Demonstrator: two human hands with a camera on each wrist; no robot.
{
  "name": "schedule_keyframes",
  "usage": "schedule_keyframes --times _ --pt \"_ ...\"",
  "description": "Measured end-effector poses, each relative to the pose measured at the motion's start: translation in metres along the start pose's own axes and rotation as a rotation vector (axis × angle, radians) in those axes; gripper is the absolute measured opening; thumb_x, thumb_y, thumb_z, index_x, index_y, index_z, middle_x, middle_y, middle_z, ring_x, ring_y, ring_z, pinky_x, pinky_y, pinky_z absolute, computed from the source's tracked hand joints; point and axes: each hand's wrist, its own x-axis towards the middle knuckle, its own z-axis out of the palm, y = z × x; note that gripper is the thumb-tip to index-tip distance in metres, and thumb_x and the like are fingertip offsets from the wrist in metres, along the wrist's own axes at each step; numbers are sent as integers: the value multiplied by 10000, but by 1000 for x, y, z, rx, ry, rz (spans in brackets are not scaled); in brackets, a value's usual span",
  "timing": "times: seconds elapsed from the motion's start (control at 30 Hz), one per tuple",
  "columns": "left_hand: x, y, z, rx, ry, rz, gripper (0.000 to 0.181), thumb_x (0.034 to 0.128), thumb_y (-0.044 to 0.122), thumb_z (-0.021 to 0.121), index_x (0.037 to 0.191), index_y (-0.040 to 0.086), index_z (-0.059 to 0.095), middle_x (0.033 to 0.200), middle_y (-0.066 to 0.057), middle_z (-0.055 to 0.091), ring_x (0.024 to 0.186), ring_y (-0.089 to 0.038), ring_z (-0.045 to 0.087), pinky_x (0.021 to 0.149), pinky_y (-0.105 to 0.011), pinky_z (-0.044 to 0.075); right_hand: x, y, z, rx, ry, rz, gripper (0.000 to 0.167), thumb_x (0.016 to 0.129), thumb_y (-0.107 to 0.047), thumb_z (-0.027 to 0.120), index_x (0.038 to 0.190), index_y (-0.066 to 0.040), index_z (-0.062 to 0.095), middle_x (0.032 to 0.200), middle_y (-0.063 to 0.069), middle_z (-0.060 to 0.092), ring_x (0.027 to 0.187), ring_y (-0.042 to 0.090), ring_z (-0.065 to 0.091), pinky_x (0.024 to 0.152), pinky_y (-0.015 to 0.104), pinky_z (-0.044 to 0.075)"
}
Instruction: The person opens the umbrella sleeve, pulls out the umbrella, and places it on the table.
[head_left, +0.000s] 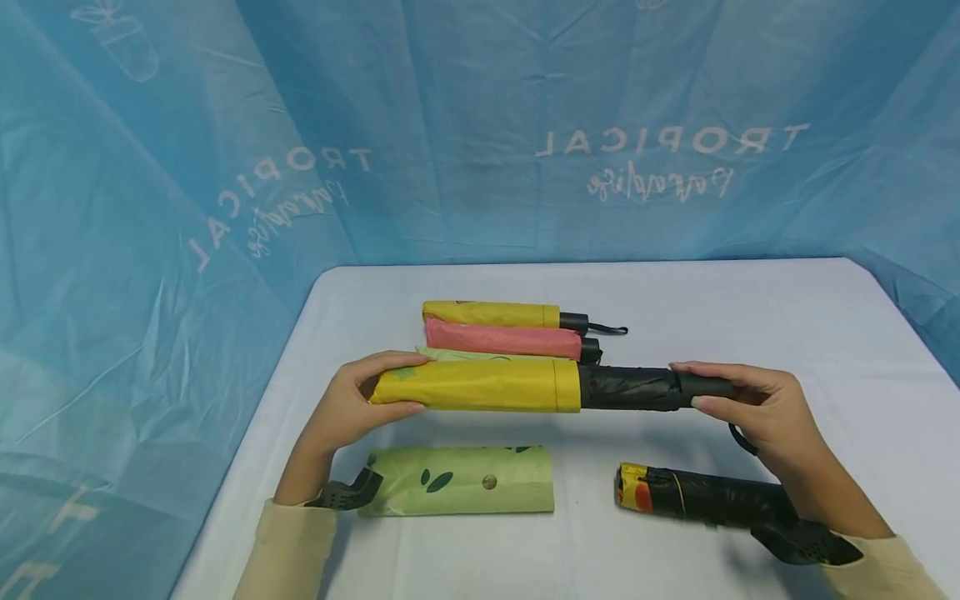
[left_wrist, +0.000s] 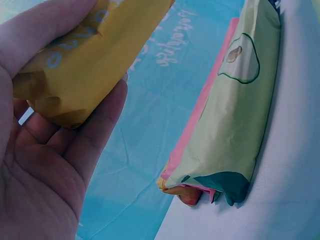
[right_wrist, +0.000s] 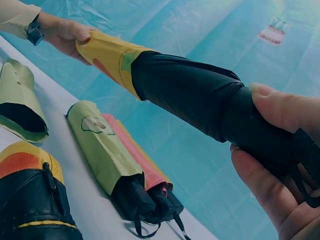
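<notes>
A folded black umbrella point(head_left: 630, 388), partly inside a yellow sleeve point(head_left: 487, 386), is held level above the table by both hands. The left hand point(head_left: 367, 400) pinches the sleeve's closed-looking left end between thumb and fingers; the left wrist view shows the yellow fabric point(left_wrist: 100, 65) in that hand. At the other end the right hand point(head_left: 765, 408) grips the black handle, from which a strap loops down. In the right wrist view the sleeve point(right_wrist: 110, 57) covers the far part of the umbrella, and the black part point(right_wrist: 185, 92) nearer the handle is bare.
Behind lie a yellow-sleeved umbrella point(head_left: 491, 314), a pink one point(head_left: 502, 337) and a light green one point(left_wrist: 230, 110), side by side. In front are a flat green sleeve point(head_left: 465, 481) and a black umbrella point(head_left: 712, 497) with a yellow end, below the right hand.
</notes>
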Motion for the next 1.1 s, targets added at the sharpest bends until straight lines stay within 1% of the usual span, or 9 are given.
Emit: schedule_keyframes --times 0.2,0.6,0.7,0.87,0.9,0.93,1.0,1.07,1.1 --pt "-1 -2 -1 7 3 14 540 854 -91 775 1363 23 636 1340 -131 618 955 -261 626 790 -325 599 -4 3 -4 78 -23 -55 403 858 252 641 1257 213 591 1268 185 690 1152 216 671 822 265 585" --pt "-10 -4 -9 22 43 30 535 845 -128 762 1349 -3 637 1316 -148 629 947 -253 620 766 -319 597 -10 6 -15 102 -10 -79 405 854 288 604 1254 226 582 1266 173 694 1141 206 677 807 245 582" --pt "-10 -4 -11 30 48 48 535 845 -136 757 1350 -15 632 1318 -161 627 951 -258 622 772 -322 596 -12 7 -20 127 -7 -100 411 853 306 581 1257 234 572 1274 172 691 1147 198 672 714 186 557" --pt "-12 -3 -13 18 63 47 532 845 -142 753 1347 -15 632 1321 -160 625 962 -253 620 769 -312 592 -15 9 -29 182 -13 -140 432 843 348 528 1266 260 539 1292 192 677 1205 211 646 806 212 570" --pt "-13 -4 -13 10 66 49 531 844 -145 752 1345 -19 631 1320 -161 625 964 -252 618 769 -308 591 -16 10 -30 193 -13 -140 433 845 352 517 1268 261 536 1291 189 678 1098 161 686 739 174 561" --pt "-14 -5 -13 -1 67 58 530 843 -154 746 1344 -32 626 1319 -172 623 963 -255 614 766 -307 590 -16 10 -32 201 -12 -141 434 845 356 509 1268 263 533 1291 187 679 1131 171 679 717 182 562" --pt "-14 -8 -13 -24 69 82 525 842 -170 735 1340 -54 617 1314 -185 622 958 -254 608 764 -300 587 -18 13 -35 213 -19 -137 434 850 359 492 1271 263 530 1294 183 679 1129 166 677 525 182 472" --pt "-14 -11 -12 -42 72 98 521 840 -182 727 1336 -75 609 1310 -192 623 953 -249 607 761 -296 585 -21 15 -38 220 -25 -129 434 857 357 483 1277 258 529 1295 174 680 989 121 690 420 275 325" --pt "-14 -12 -11 -49 75 101 521 839 -186 725 1335 -81 607 1308 -193 624 950 -247 606 760 -294 584 -22 16 -39 219 -29 -124 434 861 354 480 1280 255 529 1295 168 681 806 84 666 399 319 256"
